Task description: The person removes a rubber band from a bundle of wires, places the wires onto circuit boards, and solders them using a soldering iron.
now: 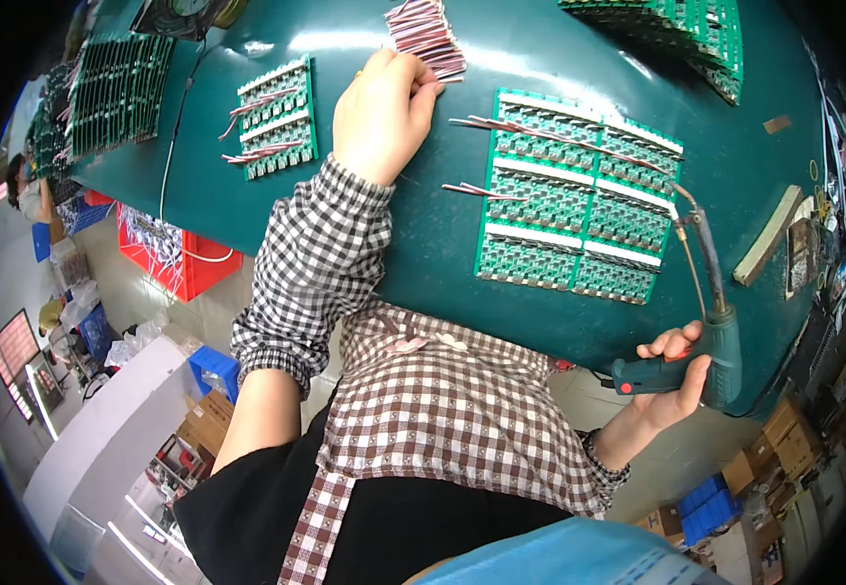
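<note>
Head view: your right hand (pixel 671 400) is wrapped around a green-bodied soldering gun (pixel 725 361); its bent tip stands at the right edge of the large green circuit-board panel (pixel 540 210), contact not verifiable; your left hand (pixel 384 112), fingers narrowed, is at the near end of the red, white and dark wire bundle (pixel 428 39); whether a wire is pinched, you cannot be told from here; risk: the hot tip could scorch a board or drag the loose wires (pixel 481 188) if your right wrist drifts; risk: the tangled bundle could yield several wires at one pull; around you: a smaller panel (pixel 281 122) beside your left forearm, liable to a sleeve knock; a wooden block (pixel 769 234) right of the gun, limiting sideways room; a panel stack (pixel 706 39) beyond
</note>
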A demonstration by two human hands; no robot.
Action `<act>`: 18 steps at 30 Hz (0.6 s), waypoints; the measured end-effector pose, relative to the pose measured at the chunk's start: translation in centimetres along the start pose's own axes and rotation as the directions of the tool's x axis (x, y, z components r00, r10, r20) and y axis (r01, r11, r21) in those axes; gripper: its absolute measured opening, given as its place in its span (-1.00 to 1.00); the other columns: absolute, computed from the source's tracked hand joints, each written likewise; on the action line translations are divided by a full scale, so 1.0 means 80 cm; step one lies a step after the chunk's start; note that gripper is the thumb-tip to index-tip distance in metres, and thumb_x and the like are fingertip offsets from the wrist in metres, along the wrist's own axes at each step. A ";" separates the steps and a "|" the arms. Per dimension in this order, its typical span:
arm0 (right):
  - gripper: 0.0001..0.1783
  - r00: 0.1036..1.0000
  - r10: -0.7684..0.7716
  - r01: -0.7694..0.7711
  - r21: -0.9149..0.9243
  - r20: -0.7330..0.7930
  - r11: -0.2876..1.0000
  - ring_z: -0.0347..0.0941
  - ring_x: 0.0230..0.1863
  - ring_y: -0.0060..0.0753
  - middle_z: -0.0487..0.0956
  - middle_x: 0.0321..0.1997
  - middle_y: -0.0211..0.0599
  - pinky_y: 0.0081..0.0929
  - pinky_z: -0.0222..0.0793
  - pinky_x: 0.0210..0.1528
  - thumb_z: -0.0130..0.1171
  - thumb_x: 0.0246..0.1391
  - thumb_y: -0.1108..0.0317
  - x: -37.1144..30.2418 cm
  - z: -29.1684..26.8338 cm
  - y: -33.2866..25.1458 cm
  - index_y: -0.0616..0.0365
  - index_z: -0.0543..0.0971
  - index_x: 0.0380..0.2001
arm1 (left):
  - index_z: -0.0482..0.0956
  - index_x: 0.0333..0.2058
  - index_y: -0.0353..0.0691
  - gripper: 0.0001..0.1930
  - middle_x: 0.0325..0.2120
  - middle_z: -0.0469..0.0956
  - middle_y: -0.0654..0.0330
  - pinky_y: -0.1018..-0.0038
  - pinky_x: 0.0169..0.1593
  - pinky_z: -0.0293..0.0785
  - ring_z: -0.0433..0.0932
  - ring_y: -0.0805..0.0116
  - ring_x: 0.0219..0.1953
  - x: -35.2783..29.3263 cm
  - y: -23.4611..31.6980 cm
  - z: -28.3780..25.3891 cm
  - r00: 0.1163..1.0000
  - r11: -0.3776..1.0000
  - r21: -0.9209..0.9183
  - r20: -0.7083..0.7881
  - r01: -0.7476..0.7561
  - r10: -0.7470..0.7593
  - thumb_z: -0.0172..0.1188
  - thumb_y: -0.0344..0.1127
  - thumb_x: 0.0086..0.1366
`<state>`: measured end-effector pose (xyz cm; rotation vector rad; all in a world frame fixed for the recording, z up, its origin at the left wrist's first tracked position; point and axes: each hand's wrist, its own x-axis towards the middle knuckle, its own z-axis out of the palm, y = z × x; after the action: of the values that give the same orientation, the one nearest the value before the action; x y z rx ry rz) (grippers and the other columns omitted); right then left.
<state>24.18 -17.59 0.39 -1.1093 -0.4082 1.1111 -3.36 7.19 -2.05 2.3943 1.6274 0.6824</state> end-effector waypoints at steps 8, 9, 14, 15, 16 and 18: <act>-0.57 0.999 -0.010 0.009 0.023 0.046 1.000 0.37 -0.33 -0.45 0.38 -0.43 -0.30 -0.47 0.51 -0.32 -0.03 0.14 0.11 -0.003 -0.002 0.000 0.27 0.28 -0.12 | 0.50 -0.42 -0.18 -0.88 -0.53 0.42 0.28 0.51 -0.46 0.36 0.40 0.42 -0.57 0.000 0.002 0.000 0.998 0.998 -0.002 -0.010 -0.056 0.056 0.24 -0.36 0.04; -0.57 0.999 -0.007 0.006 0.021 0.046 1.000 0.37 -0.33 -0.45 0.38 -0.43 -0.30 -0.47 0.51 -0.32 -0.03 0.14 0.11 -0.003 -0.002 0.000 0.27 0.28 -0.12 | 0.50 -0.42 -0.18 -0.88 -0.53 0.42 0.28 0.51 -0.46 0.36 0.40 0.42 -0.57 0.001 0.003 -0.001 0.999 0.999 -0.002 -0.008 -0.052 0.052 0.24 -0.36 0.04; -0.57 0.998 0.003 -0.004 0.009 0.057 1.000 0.36 -0.33 -0.45 0.38 -0.42 -0.30 -0.47 0.51 -0.31 -0.03 0.14 0.11 -0.004 0.003 0.000 0.27 0.29 -0.12 | 0.50 -0.42 -0.17 -0.87 -0.51 0.42 0.26 0.49 -0.45 0.37 0.41 0.39 -0.56 0.005 -0.010 0.002 0.991 0.991 0.023 -0.002 -0.133 0.133 0.24 -0.35 0.04; -0.57 0.999 0.002 -0.002 0.006 0.051 1.000 0.36 -0.33 -0.45 0.38 -0.42 -0.30 -0.47 0.51 -0.31 -0.03 0.14 0.11 -0.007 0.004 0.000 0.27 0.29 -0.12 | 0.50 -0.42 -0.17 -0.87 -0.51 0.42 0.26 0.49 -0.45 0.37 0.41 0.39 -0.56 0.005 -0.007 0.001 0.991 0.991 0.017 0.000 -0.136 0.136 0.24 -0.35 0.04; -0.56 0.999 -0.004 0.004 0.000 0.043 1.000 0.36 -0.33 -0.45 0.38 -0.42 -0.30 -0.47 0.51 -0.31 -0.02 0.14 0.10 -0.009 0.004 0.000 0.27 0.29 -0.12 | 0.49 -0.42 -0.17 -0.87 -0.51 0.42 0.26 0.47 -0.45 0.38 0.42 0.37 -0.56 0.005 -0.003 -0.003 0.993 0.993 0.008 -0.020 -0.119 0.119 0.25 -0.35 0.03; -0.56 0.999 -0.007 0.007 -0.010 0.040 1.000 0.36 -0.33 -0.45 0.38 -0.42 -0.30 -0.48 0.51 -0.31 -0.02 0.14 0.10 -0.011 0.005 -0.001 0.27 0.29 -0.12 | 0.49 -0.43 -0.18 -0.86 -0.50 0.42 0.25 0.46 -0.44 0.38 0.42 0.36 -0.55 0.005 -0.003 -0.003 0.995 0.995 -0.002 -0.041 -0.095 0.095 0.25 -0.35 0.03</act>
<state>23.47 -18.16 0.85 -1.0953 -0.4491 1.1278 -3.58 7.63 -1.85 2.4846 1.5336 0.7541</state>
